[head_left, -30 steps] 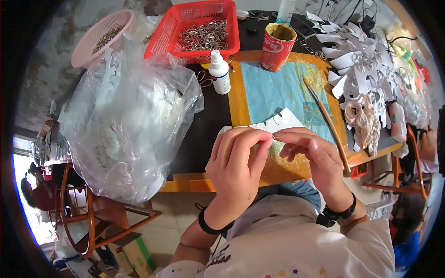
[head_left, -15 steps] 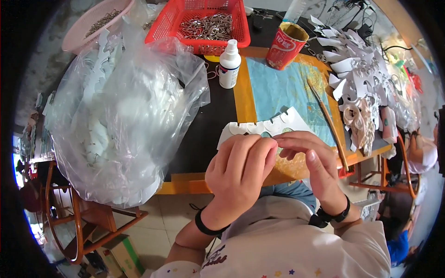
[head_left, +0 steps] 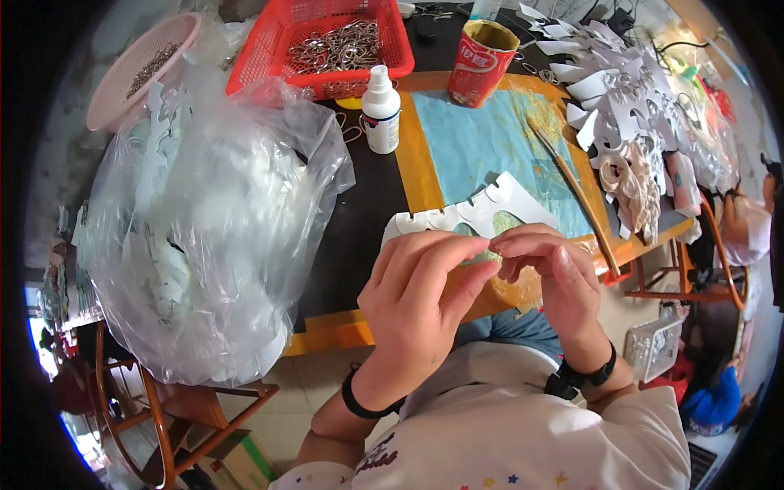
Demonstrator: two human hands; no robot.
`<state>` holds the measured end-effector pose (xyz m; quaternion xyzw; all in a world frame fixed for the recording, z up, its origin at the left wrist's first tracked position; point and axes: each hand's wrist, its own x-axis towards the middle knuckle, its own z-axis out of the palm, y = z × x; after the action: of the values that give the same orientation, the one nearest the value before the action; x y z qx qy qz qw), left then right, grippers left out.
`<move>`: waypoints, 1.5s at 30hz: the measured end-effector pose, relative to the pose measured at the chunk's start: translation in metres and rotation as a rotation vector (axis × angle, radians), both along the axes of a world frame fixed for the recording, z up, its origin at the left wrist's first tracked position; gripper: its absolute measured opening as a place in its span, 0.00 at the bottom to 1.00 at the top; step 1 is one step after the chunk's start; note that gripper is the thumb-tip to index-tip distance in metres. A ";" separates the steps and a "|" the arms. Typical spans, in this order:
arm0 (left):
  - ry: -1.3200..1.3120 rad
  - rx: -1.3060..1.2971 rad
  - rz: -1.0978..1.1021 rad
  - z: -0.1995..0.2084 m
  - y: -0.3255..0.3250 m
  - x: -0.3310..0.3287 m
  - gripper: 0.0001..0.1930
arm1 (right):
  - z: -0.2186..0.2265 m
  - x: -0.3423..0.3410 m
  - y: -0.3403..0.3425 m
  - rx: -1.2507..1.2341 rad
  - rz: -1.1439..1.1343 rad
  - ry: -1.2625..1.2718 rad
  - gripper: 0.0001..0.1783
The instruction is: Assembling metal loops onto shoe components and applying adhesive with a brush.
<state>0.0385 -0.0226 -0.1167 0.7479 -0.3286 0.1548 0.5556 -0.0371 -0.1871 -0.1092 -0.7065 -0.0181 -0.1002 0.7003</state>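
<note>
My left hand [head_left: 420, 298] hovers over the near edge of the table. Its thumb stands apart from the index finger, and no object shows between them. Opposite it, my right hand [head_left: 555, 273] has loosely bent fingers and a raised thumb, also with nothing visible in its grasp. The index fingertips of both hands come close together. Just beyond them lies a white cut-out sheet [head_left: 510, 198] with a scalloped, slotted edge, its near part hidden behind my hands. I cannot tell whether any fingertip touches it.
A blue sheet [head_left: 457, 155] is taped down, with a brush [head_left: 580, 189] and a red paper cup [head_left: 482, 69] on it. Nearby stand a white spray bottle [head_left: 381, 114], a red basket [head_left: 398, 41] of metal rings, a plastic bag [head_left: 220, 245] and white cut-outs [head_left: 629, 106].
My left thumb has come away from the index finger, so that hand has opened. The view has shifted slightly, and the things on the table appear a little farther left.
</note>
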 end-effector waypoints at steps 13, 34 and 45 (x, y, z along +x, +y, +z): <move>-0.166 0.101 -0.004 0.000 0.005 0.001 0.09 | 0.003 -0.003 0.007 -0.268 -0.024 -0.146 0.25; -0.166 0.116 0.118 0.006 0.013 -0.015 0.10 | -0.015 -0.010 0.017 0.304 -0.028 -0.134 0.31; -0.050 -0.016 0.007 0.015 0.013 -0.015 0.09 | -0.010 -0.009 0.016 0.333 0.028 -0.061 0.32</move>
<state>0.0235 -0.0097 -0.1014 0.7404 -0.3386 0.1780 0.5526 -0.0458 -0.1709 -0.1188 -0.5770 -0.0326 -0.1135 0.8082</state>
